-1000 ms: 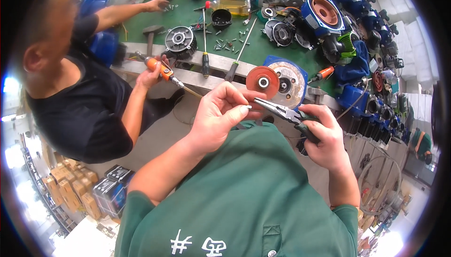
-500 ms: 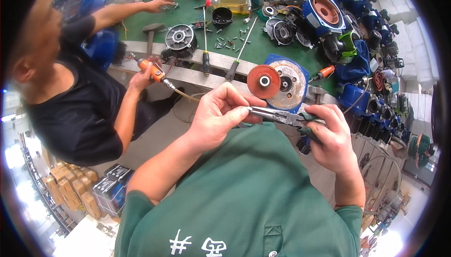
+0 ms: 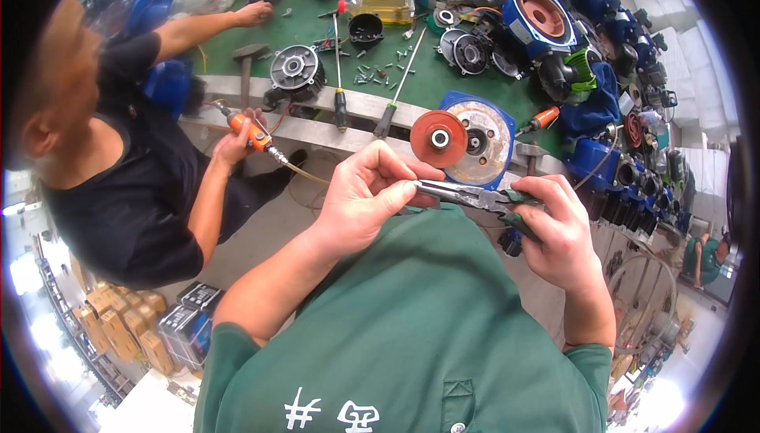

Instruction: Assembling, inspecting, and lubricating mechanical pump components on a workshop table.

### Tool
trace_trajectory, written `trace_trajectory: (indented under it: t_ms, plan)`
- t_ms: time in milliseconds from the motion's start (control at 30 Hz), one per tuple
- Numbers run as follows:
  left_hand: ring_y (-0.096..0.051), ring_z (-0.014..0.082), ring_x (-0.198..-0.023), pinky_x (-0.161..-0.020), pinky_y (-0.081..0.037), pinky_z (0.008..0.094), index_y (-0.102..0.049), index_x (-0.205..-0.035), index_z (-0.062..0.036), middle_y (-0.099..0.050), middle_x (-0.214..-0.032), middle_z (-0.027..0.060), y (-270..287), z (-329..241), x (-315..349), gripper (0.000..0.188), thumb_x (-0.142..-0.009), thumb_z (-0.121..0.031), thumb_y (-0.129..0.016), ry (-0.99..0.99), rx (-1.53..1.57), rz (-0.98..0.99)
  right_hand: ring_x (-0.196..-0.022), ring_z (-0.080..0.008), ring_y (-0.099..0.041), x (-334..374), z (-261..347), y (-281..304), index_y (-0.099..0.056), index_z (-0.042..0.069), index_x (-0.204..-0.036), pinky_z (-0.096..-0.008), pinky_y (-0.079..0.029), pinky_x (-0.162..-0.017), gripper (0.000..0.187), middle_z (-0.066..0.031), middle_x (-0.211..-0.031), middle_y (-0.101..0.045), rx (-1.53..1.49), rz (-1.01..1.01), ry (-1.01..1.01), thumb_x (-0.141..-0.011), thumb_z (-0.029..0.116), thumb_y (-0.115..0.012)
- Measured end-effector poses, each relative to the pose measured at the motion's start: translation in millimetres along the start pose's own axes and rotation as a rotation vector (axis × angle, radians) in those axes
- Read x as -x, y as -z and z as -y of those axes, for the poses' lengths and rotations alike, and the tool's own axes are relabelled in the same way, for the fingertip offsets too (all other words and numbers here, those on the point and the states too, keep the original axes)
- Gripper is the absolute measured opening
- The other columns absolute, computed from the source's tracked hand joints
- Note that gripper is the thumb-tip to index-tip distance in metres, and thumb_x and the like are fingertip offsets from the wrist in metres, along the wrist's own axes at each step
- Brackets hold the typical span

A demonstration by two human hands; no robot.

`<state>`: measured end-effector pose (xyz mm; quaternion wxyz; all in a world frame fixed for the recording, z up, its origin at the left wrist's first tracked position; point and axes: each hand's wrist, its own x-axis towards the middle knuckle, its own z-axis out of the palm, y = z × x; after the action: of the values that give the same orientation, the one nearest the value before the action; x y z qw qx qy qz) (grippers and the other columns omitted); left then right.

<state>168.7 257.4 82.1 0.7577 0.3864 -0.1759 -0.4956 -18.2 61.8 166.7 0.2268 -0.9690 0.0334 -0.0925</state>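
Now, by parts:
Right hand [image 3: 558, 231]: wrapped closed around the green grips of the pliers [image 3: 475, 195], held in front of the chest.
Pliers axis: roughly level, nose pointing toward the person's left.
Left hand [image 3: 364, 195]: fingers [image 3: 396, 193] pinched shut at the pliers' nose; whether some small part sits between them I cannot tell.
Nearer hand: the left, touching the nose.
Beyond: red disc [image 3: 438, 138] on a blue round housing [image 3: 475, 136] at the green tabletop [image 3: 443, 77] edge.
Co-worker: hand holding an orange-handled tool [image 3: 252, 134].
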Motion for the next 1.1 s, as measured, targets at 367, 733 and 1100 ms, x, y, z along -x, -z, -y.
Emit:
trace_trajectory:
  t_ms: [367, 733, 1100]
  plan:
    - [-0.067, 0.0275, -0.105, -0.089, -0.058, 0.0354, -0.058, -0.103, 0.0026, -0.064, -0.114, 0.0209, -8.5, 18.1, -30.9, 0.012, -0.099, -0.004, -0.049, 0.199, 0.07, -0.129, -0.099, -0.0364, -0.064, 23.4, -15.4, -27.6, -0.065, -0.004, -0.088, -0.0391, -0.052, -0.086, 0.029, -0.0175, -0.105, -0.064, -0.185, -0.092, -0.244, -0.059, -0.008, -0.061]
    - [-0.056, 0.0384, -0.122, -0.111, -0.046, 0.0418, -0.046, -0.118, 0.0122, -0.054, -0.126, 0.0276, 15.7, 43.0, -60.9, 0.042, -0.077, 0.015, -0.036, 0.264, 0.309, -0.245, -0.103, -0.034, -0.063, 36.2, -26.5, -37.6, -0.065, -0.005, -0.094, -0.0355, -0.049, -0.093, 0.035, -0.0178, -0.111, -0.063, -0.256, -0.163, -0.445, -0.061, -0.008, -0.055]
    - [-0.059, 0.0349, -0.119, -0.104, -0.05, 0.0391, -0.046, -0.122, 0.0085, -0.056, -0.127, 0.0266, 19.4, 36.2, -46.3, 0.029, -0.094, 0.006, -0.037, 0.238, 0.316, -0.255, -0.099, -0.035, -0.063, 29.9, -22.4, -45.0, -0.066, -0.004, -0.093, -0.0373, -0.051, -0.087, 0.034, -0.0177, -0.108, -0.062, -0.23, -0.133, -0.362, -0.061, -0.009, -0.057]
